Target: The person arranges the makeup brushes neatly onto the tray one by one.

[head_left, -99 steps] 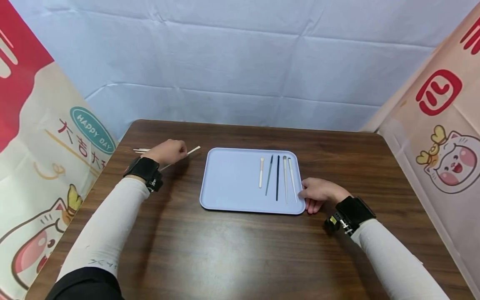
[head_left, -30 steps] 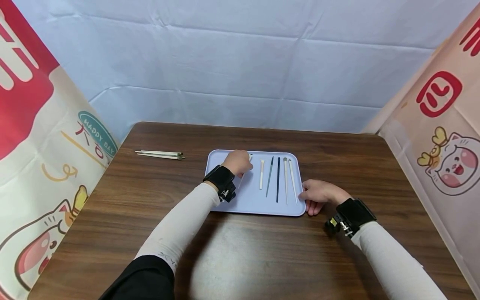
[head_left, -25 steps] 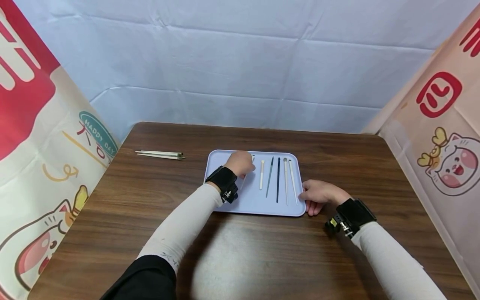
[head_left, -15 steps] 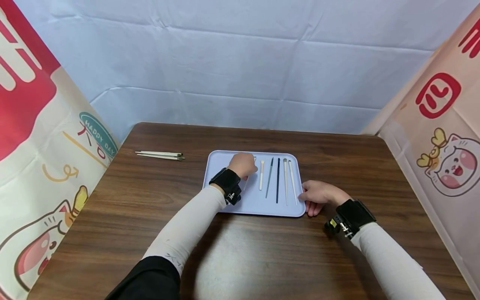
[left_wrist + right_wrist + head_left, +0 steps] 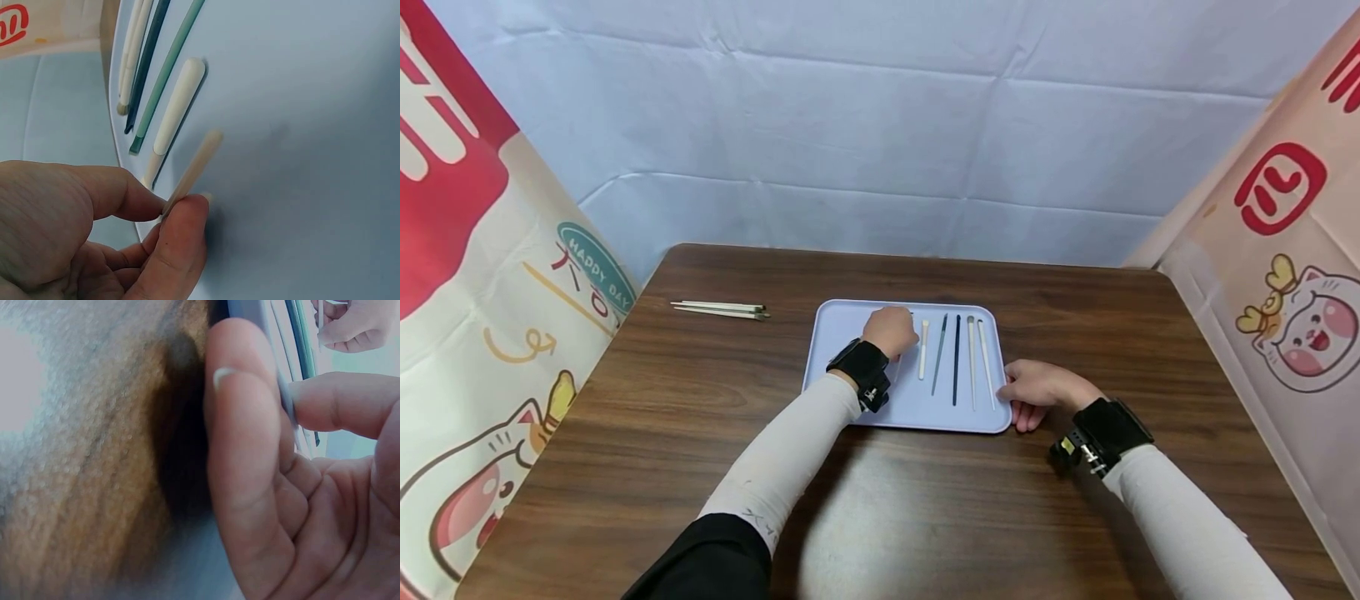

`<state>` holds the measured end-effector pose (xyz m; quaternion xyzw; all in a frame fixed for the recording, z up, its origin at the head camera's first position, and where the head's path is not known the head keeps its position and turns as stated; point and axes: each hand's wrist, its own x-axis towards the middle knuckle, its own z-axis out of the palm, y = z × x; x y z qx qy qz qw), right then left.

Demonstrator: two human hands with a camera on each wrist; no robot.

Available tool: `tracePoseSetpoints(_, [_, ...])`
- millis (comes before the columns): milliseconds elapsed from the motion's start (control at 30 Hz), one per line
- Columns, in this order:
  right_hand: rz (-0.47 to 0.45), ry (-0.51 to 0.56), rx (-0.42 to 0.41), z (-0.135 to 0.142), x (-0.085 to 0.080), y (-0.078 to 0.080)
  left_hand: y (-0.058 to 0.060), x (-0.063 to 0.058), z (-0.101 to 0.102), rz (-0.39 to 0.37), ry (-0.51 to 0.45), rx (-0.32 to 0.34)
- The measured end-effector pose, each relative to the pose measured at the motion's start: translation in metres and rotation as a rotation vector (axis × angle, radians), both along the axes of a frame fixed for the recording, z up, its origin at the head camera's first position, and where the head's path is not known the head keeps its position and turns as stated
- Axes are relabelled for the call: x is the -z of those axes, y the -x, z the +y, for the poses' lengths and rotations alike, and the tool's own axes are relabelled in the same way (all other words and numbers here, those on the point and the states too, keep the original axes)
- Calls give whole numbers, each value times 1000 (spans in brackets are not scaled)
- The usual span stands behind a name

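Observation:
My left hand (image 5: 891, 332) is over the left-middle part of the pale blue tray (image 5: 850, 400). Thumb and fingertips pinch a slim, pale-handled paintbrush (image 5: 195, 164), tilted above the tray's surface; the hand hides part of it. Just right of it lies a short paintbrush with a thick cream handle (image 5: 922, 350). Beyond that, a green paintbrush (image 5: 939, 354), a dark blue one (image 5: 956, 358) and two pale ones lie side by side. My right hand (image 5: 1037, 390) grips the tray's right edge near the front corner, thumb over the rim, fingers against the outside.
Several pale brushes (image 5: 718, 310) lie in a bundle on the brown wooden table (image 5: 737, 375), left of the tray. A light blue cloth (image 5: 865, 125) hangs behind the table, with printed cloths on both sides.
My left hand has carried the paintbrush from beside the bundle rightward over the tray, then drifted slightly further right towards the short brush. My right hand has stayed on the tray's edge.

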<state>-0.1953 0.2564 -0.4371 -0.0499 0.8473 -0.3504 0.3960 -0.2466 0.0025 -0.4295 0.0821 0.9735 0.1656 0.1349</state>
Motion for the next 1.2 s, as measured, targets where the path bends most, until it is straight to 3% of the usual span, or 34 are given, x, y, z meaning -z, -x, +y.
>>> tracePoseSetpoints(667, [-4, 10, -10, 0, -1, 1, -3, -4, 7, -16, 24, -18])
tracePoseSetpoints(933, [-5, 9, -12, 1, -2, 1, -3, -5, 8, 33, 63, -12])
tracePoseSetpoints(1200, [-4, 11, -11, 1, -1, 1, -6, -6, 13, 12, 66, -30])
